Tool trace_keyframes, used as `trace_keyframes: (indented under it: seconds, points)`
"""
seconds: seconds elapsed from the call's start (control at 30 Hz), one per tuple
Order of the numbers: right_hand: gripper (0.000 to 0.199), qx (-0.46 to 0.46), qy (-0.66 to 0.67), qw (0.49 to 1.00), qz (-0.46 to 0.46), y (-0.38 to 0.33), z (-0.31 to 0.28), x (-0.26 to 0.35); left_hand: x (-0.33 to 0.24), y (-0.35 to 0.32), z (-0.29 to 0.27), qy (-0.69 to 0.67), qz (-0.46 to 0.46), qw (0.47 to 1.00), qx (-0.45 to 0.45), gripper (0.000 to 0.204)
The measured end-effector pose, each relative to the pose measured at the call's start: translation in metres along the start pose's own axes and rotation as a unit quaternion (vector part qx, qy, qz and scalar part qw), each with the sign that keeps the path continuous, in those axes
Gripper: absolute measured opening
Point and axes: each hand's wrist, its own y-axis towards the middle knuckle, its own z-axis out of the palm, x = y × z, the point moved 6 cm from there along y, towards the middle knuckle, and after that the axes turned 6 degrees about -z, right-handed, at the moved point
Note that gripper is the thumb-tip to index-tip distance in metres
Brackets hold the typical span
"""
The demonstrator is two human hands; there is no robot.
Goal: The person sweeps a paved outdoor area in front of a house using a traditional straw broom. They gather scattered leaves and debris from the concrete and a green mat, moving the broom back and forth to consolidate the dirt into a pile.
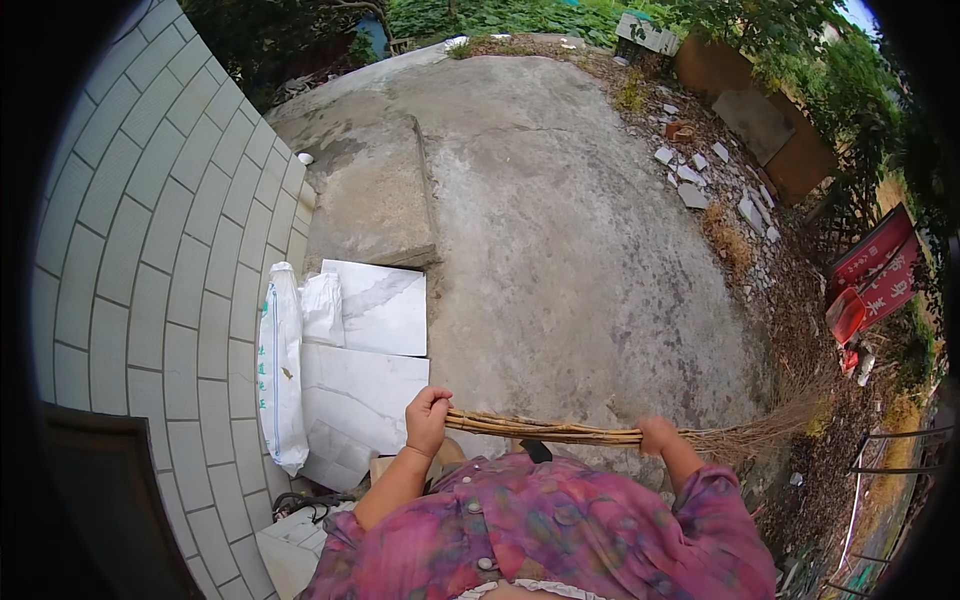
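In the head view, a twig broom (600, 432) lies crosswise in the lower middle of the frame, its bundled stick handle running from left of centre to the right, where the bristles (770, 430) fan out over the dirt and dry litter at the concrete's right edge. The left hand (427, 418) is curled into a fist around the handle's end, fingers wrapped tight on the sticks. The right hand (655, 436) grips the handle farther along, just before the bristles begin, fingers closed on it too, though their tips are hidden under the bundle. Both forearms rise from a pink and purple patterned blouse (560, 530) at the bottom edge. Above the hands a broad concrete yard (560, 220) fills the centre, with open ground reaching to the upper middle of the frame. A raised slab (370, 200) with a straight step edge sits upper left of centre. Below it, pale marble tiles (375, 310) lie flat beside a white sack (280, 370) that leans along the foot of the white tiled wall (150, 250) on the left. Along the right edge run broken tile pieces (695, 180), dry brush and a red sign (880, 265).
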Motion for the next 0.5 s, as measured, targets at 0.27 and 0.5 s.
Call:
trace_keyframes:
  seconds: [0.27,0.5]
  points:
    - [0.011,-0.249,0.025,0.944,-0.216,0.01,-0.154,0.12,-0.128,0.0,-0.14,-0.025,0.146,0.974,-0.172,0.014]
    - [0.013,-0.273,0.116,0.898,-0.324,0.122,-0.237,0.239,-0.261,-0.016,-0.202,0.053,0.356,0.867,-0.346,0.014]
